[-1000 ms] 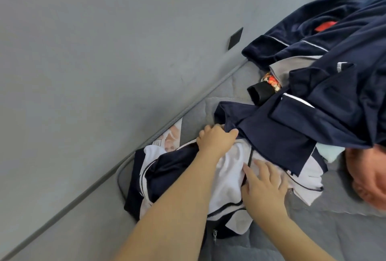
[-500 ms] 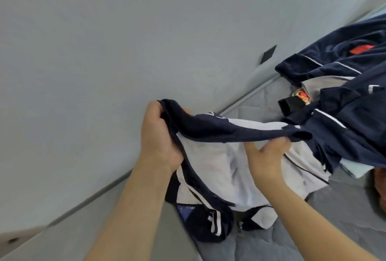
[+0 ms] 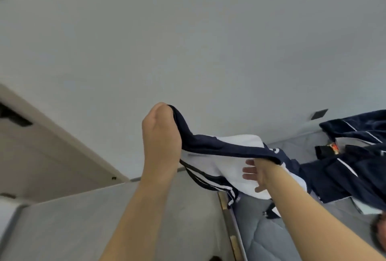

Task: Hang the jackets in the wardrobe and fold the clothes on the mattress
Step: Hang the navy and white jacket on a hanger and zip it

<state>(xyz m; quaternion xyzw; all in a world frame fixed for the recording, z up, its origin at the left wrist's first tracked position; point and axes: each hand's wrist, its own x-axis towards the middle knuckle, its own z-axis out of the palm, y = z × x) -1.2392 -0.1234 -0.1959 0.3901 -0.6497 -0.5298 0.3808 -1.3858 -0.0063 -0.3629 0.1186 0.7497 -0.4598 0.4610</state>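
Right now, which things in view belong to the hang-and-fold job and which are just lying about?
Job:
- navy and white jacket, lifted off the bed
- left hand, its grip closed on the jacket's navy edge
- right hand, fingers spread against the white fabric
- navy clothes pile
- mattress

Lying about:
- black wall plate
- small black and orange item by the pile

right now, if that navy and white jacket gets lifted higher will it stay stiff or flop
Likely floppy: the navy and white jacket sags between the left hand and right hand. Probably light, since one edge grip holds it. Its hem may drag on the mattress.
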